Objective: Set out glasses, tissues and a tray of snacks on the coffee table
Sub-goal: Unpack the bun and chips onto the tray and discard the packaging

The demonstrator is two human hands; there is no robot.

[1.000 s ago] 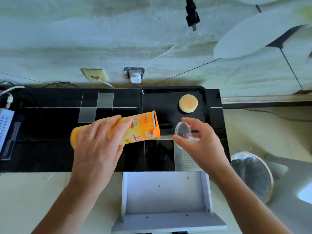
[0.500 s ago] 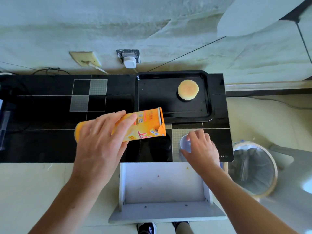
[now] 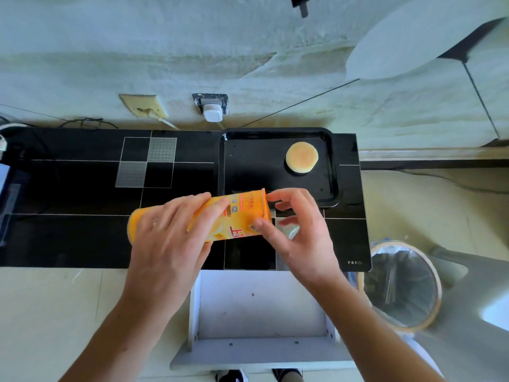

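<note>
From the head camera we see our left hand [image 3: 168,238] wrapped around the body of an orange snack can [image 3: 220,216], holding it tipped nearly on its side above the black coffee table [image 3: 82,238], its mouth pointing toward the black tray [image 3: 334,172] at the table's far right; our right hand [image 3: 300,232] is at the mouth of the can, fingers loosely curled with the thumb against the rim and the fingertips [image 3: 278,197] over the top edge; whether it has hold of anything inside we cannot tell; the clear lid [image 3: 287,230] seems to lie on the table under that palm, though it is partly hidden. One round cake [image 3: 302,160] sits alone on the tray, well apart from the can. We judge the risk to be spillage; the mouth hangs over the tray's near rim and the bare table beside it, so a quick tilt could send snacks onto the table or off its edge; brittle pieces may break if pinched hard, and the lid could be brushed to the floor. Around us, a bin [image 3: 402,288] with a dark liner stands on the floor to the right; a white stool [image 3: 261,312] stands against the table's near edge between us and the work; two wall sockets [image 3: 210,107] with plugs sit behind the table; no glasses or tissues show.
</note>
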